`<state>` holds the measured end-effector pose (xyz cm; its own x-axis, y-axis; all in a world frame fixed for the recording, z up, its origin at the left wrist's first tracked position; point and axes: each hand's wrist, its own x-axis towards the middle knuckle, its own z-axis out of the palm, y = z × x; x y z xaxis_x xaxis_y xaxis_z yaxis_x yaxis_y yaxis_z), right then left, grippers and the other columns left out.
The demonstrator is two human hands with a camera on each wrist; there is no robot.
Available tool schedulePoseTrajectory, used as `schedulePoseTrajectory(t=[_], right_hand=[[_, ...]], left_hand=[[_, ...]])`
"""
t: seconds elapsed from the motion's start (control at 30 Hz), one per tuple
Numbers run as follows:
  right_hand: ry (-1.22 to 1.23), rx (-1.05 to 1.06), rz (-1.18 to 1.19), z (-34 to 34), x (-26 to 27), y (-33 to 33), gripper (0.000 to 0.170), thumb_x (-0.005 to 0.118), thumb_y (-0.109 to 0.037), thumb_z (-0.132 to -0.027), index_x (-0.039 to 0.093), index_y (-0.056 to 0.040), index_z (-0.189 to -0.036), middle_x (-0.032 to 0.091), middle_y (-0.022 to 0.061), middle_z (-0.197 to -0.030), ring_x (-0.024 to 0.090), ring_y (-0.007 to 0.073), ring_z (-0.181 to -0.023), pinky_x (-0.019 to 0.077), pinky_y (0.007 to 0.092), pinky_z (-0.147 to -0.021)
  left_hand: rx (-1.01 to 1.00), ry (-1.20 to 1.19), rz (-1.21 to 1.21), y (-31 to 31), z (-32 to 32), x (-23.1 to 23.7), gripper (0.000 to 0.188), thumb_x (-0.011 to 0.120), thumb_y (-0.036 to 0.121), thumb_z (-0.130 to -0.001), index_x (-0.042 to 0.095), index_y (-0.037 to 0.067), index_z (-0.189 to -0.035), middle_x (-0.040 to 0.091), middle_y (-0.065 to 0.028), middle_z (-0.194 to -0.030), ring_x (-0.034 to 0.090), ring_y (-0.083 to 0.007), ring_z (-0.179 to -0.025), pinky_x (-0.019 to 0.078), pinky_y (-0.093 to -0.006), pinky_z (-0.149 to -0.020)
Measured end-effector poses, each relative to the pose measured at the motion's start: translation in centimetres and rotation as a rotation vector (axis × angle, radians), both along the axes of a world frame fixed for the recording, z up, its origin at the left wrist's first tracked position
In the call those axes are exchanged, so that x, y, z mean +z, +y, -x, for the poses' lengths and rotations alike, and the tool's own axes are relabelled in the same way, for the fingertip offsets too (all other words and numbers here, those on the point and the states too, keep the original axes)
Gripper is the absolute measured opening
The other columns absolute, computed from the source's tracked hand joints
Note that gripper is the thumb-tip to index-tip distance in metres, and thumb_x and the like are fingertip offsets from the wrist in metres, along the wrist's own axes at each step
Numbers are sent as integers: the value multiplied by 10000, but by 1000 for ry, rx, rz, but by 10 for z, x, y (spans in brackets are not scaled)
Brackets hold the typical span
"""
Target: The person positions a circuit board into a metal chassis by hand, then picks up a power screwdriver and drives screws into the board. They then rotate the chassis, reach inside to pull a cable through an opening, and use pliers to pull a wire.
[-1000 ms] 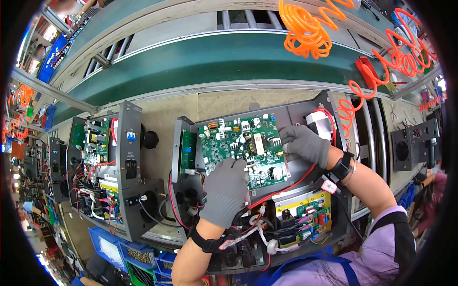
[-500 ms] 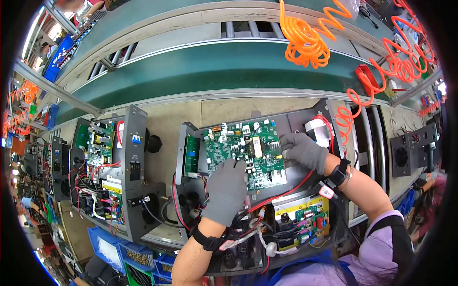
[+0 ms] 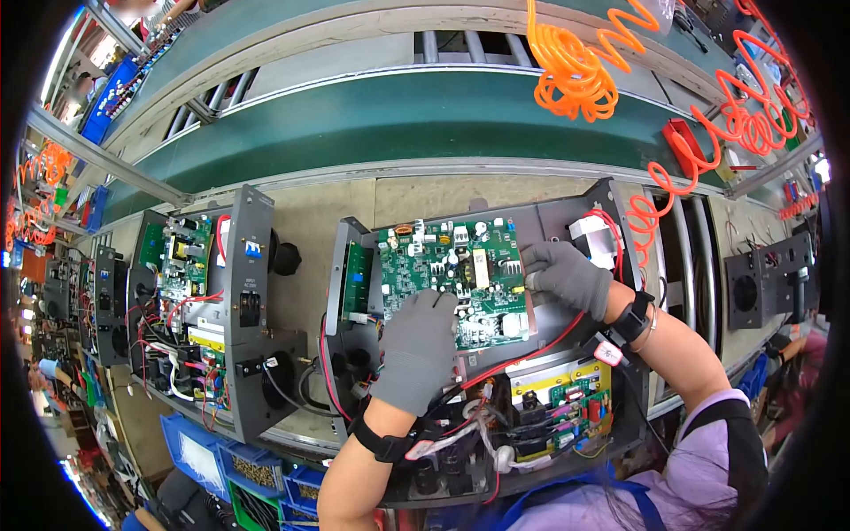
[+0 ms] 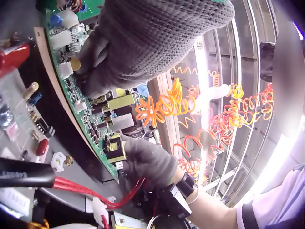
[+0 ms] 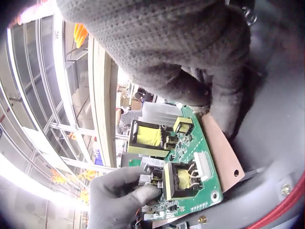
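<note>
A green circuit board (image 3: 412, 274) crowded with parts lies over the dark metal chassis (image 3: 549, 226). My gloved left hand (image 3: 416, 350) reaches over its near edge. Thumb and fingers of that left hand (image 5: 114, 195) pinch a part beside a yellow-wound transformer (image 5: 183, 180) in the right wrist view. At the board's right edge, my gloved right hand (image 3: 571, 279) grips the rim. A copper-coloured sheet (image 5: 224, 152) lies beneath the board and sticks out past its edge by the right fingers. The left fingertips are partly hidden among the parts.
Red wires (image 3: 549, 343) and a yellow-edged module (image 3: 575, 380) occupy the chassis's near side. A similar unit (image 3: 252, 310) stands left, another housing (image 3: 770, 279) right. Blue bins (image 3: 195, 456) sit below the bench. Orange coiled hoses (image 3: 575, 80) hang over the green conveyor (image 3: 398, 128).
The circuit board has turned slightly and its right edge has shifted a little left in the chassis. Both hands keep their hold on it. The head view has shifted slightly.
</note>
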<state>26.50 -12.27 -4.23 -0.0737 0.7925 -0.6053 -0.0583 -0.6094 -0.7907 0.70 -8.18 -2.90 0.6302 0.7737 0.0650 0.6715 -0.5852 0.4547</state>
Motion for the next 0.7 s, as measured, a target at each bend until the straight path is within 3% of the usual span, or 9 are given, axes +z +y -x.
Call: schedulePoseTrajectory(t=[0.5,0.7], right_hand=[[-3,-9,34,4,5,2,343,560,10,-846,549,31,-1188,648,102,-1076,661,187,-957,579,330,-829],[-18,-63,30,4,-1,2,321,534,90,-836,560,74,-1155,652,144,-1047,686,234,-908,609,330,-767]], left_hand=[[3,23,-14,-2,-5,-3,243,692,135,-755,630,93,-986,598,-87,-882,606,-295,-880,506,-420,-700],[-21,34,-20,0,-5,-5,215,674,123,-771,621,80,-975,593,-94,-894,596,-293,-896,497,-412,-741]])
